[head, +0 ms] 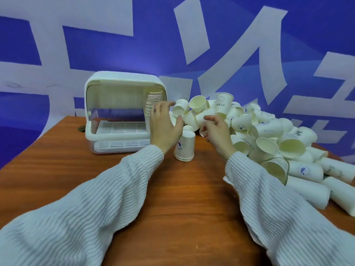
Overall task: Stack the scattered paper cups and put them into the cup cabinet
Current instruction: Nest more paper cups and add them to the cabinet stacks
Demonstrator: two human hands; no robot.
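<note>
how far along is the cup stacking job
Early on. Done: one tall stack of cups already stands inside the open cabinet. In hand: a short upside-down stack sits on the table between the left hand and right hand, which hover over it holding nothing. Left: the big loose pile on the right.

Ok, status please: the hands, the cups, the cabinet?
Left hand open, right hand open, both reaching into cup pile. Short upside-down stack on table. Cabinet open, one stack inside. Nothing blocking.
</note>
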